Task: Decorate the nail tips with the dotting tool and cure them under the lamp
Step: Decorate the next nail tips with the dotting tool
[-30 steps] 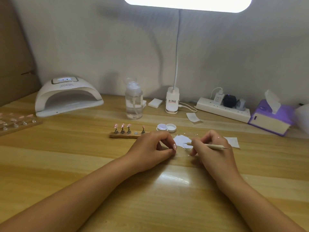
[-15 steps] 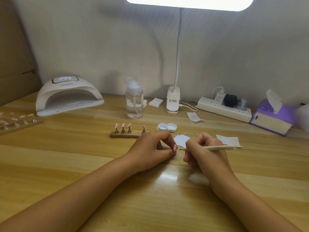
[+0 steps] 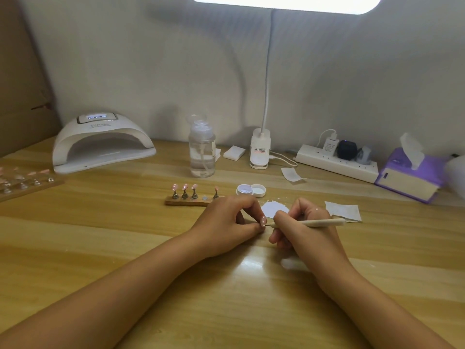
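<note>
Our left hand (image 3: pixel 226 222) pinches a pink nail tip (image 3: pixel 263 220) low over the table (image 3: pixel 125 248). Our right hand (image 3: pixel 302 230) pinches the dotting tool (image 3: pixel 322 222) pen-style, point right at that tip. Behind them are the holder (image 3: pixel 191 200) with four tips and an open jar (image 3: pixel 244 190), and the lamp (image 3: pixel 100 144) sits far left.

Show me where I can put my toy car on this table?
Bare wood lies between the curing lamp and the nail stand, and left of the left hand. Crowded: around the right hand holding the dotting tool and jar, and by the power strip and tissue box.
</note>
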Demonstrator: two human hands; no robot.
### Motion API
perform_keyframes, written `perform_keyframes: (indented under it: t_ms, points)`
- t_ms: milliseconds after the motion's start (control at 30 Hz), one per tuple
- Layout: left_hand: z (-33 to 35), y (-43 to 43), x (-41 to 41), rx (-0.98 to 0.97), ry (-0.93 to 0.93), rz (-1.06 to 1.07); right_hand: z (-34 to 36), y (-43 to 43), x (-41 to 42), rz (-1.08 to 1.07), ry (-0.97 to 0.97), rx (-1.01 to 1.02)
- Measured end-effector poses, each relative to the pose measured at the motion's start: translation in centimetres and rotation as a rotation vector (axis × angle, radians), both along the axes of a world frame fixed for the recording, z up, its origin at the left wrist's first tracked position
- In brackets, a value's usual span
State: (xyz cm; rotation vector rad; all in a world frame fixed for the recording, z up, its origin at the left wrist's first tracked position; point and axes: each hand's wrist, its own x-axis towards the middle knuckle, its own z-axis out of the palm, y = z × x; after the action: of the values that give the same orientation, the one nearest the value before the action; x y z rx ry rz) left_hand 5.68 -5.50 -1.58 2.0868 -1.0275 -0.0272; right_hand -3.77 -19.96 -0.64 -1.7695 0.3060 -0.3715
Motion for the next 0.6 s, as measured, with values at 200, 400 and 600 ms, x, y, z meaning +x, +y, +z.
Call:
perform_keyframes:
  t_ms: [200, 400, 600]
  points:
    - [-0.03, 0.01, 0.05, -0.009, 0.003, -0.003, -0.09, 0.06, 0.04, 0.003, -0.007, -0.013]
    - [-0.07, 0.02, 0.10, -0.006, 0.004, 0.000, -0.17, 0.05, 0.08, 0.009, -0.004, -0.013]
    - [-0.11, -0.03, 0.07, -0.020, 0.015, -0.002, -0.20, -0.08, 0.15, -0.004, -0.022, 0.000]
